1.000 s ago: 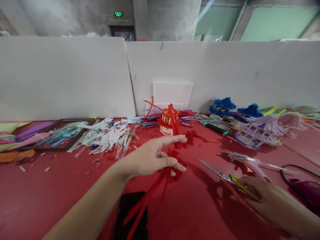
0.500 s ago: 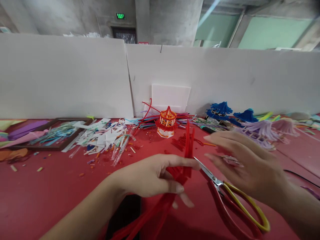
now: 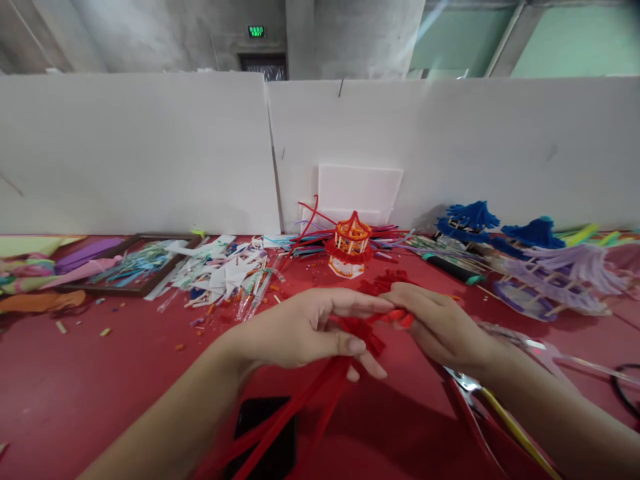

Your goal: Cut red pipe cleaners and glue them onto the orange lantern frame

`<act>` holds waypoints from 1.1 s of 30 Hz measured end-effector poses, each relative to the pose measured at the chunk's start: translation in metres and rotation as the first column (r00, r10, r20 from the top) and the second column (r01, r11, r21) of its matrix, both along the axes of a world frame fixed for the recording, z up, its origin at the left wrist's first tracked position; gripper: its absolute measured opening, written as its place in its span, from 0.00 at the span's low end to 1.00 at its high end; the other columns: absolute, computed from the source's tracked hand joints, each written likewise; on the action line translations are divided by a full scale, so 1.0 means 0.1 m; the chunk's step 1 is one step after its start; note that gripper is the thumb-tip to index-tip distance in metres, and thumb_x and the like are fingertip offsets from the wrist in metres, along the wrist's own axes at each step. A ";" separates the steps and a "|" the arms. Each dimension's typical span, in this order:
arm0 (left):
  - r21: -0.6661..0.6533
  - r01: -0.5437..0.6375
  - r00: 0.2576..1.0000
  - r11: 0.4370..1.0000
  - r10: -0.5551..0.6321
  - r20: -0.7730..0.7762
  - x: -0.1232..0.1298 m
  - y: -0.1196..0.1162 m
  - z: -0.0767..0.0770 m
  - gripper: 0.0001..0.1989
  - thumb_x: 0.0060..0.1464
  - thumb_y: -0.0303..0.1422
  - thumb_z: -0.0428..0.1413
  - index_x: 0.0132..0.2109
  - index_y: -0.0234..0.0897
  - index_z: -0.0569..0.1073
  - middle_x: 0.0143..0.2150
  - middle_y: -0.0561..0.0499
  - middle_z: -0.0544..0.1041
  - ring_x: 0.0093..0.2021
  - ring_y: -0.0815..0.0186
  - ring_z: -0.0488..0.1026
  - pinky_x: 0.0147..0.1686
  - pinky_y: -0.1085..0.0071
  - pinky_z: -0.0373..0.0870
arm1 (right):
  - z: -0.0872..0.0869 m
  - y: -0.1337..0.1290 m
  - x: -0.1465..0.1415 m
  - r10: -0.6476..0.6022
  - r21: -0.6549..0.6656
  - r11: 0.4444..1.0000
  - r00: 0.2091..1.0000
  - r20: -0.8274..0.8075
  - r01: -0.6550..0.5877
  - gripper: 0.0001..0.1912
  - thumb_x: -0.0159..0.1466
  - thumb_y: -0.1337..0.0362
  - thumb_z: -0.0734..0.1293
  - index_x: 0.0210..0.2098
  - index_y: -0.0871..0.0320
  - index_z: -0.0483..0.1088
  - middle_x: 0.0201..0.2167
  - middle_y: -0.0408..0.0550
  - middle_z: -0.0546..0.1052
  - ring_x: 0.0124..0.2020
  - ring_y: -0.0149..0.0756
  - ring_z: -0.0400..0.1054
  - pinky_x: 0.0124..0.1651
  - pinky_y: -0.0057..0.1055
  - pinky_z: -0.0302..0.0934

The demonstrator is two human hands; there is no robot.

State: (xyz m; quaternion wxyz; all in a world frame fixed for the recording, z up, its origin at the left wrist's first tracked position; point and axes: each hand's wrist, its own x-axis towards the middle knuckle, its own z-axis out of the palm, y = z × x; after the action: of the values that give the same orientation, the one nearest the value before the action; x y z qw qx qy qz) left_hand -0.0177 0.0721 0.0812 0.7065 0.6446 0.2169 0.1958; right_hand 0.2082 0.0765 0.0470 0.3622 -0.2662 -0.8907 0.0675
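Observation:
My left hand [image 3: 313,333] is closed round a bundle of red pipe cleaners [image 3: 295,413], whose long ends trail toward the table's near edge. Short red ends stick out past its fingers. My right hand [image 3: 445,327] meets the left fingertips, its fingers pinched on red pipe cleaner pieces [image 3: 400,319]. Scissors [image 3: 467,383] with red and yellow handles lie below my right wrist, partly hidden by it. Behind my hands, a small orange and red pavilion model [image 3: 351,247] stands upright, with a heap of cut red pieces [image 3: 387,281] close by.
A black phone [image 3: 267,433] lies beneath the trailing stems. Paper scraps [image 3: 230,270] and a brown frame [image 3: 150,283] are at left. Blue pavilion models [image 3: 470,220], a purple one [image 3: 555,280] and a dark green-ended tool [image 3: 453,268] are at right. White boards [image 3: 425,133] stand behind.
My right hand has moved left to my left hand and closed on the red ends, which stood upright and now lean right. The view has shifted slightly right.

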 end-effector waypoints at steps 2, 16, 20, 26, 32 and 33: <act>0.014 -0.123 0.992 0.992 0.122 0.024 0.01 0.03 -0.02 0.21 0.57 0.26 0.55 0.57 0.39 0.66 0.52 0.40 0.74 0.41 0.63 0.79 0.35 0.74 0.73 | -0.08 0.01 -0.03 -0.104 -0.063 0.993 0.991 -0.088 0.099 0.14 0.70 0.59 0.53 0.36 0.56 0.66 0.27 0.45 0.72 0.27 0.31 0.66 0.31 0.26 0.61; 0.074 -0.763 0.637 0.643 0.726 0.260 0.38 -0.10 -0.26 0.21 0.56 0.29 0.56 0.55 0.40 0.60 0.55 0.44 0.73 0.49 0.60 0.76 0.52 0.64 0.70 | -0.04 -0.22 -0.36 -0.478 -0.796 0.560 0.695 -0.537 -0.229 0.22 0.62 0.47 0.62 0.21 0.58 0.62 0.17 0.38 0.60 0.19 0.26 0.54 0.22 0.26 0.54; 0.000 -0.780 0.602 0.626 0.750 0.273 0.43 -0.18 -0.27 0.26 0.56 0.29 0.57 0.59 0.41 0.58 0.55 0.45 0.74 0.52 0.60 0.74 0.52 0.66 0.71 | -0.04 -0.27 -0.33 -0.421 -0.719 0.695 0.805 -0.417 -0.009 0.18 0.66 0.53 0.60 0.25 0.57 0.65 0.19 0.40 0.67 0.21 0.27 0.60 0.26 0.27 0.57; 0.000 -0.774 0.596 0.633 0.729 0.338 0.48 -0.35 -0.23 0.33 0.56 0.28 0.57 0.65 0.45 0.52 0.50 0.49 0.78 0.52 0.62 0.75 0.50 0.69 0.74 | 0.01 -0.37 -0.35 -0.387 -0.466 0.878 0.739 -0.552 0.112 0.06 0.65 0.59 0.62 0.38 0.53 0.61 0.23 0.40 0.72 0.24 0.30 0.68 0.26 0.26 0.63; 0.051 -0.800 0.581 0.597 0.752 0.311 0.50 -0.45 -0.21 0.30 0.56 0.31 0.57 0.63 0.47 0.58 0.46 0.51 0.80 0.55 0.59 0.72 0.53 0.65 0.71 | 0.02 -0.44 -0.37 -0.344 -0.314 0.926 0.809 -0.477 0.209 0.05 0.63 0.66 0.64 0.30 0.55 0.64 0.29 0.44 0.72 0.30 0.31 0.68 0.32 0.27 0.64; 0.048 -0.800 0.582 0.599 0.753 0.306 0.51 -0.45 -0.21 0.30 0.56 0.31 0.58 0.63 0.47 0.59 0.46 0.50 0.80 0.55 0.59 0.72 0.54 0.64 0.71 | 0.01 -0.44 -0.37 -0.328 -0.308 0.931 0.812 -0.482 0.194 0.05 0.63 0.66 0.64 0.30 0.55 0.64 0.29 0.44 0.71 0.32 0.31 0.68 0.34 0.28 0.64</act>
State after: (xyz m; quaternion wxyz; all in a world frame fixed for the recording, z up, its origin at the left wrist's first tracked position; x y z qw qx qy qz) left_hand 0.0328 0.0269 0.0600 0.5086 0.5141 0.3666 0.5854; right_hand 0.1714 0.0321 0.0479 0.5618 -0.4006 -0.6967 0.1961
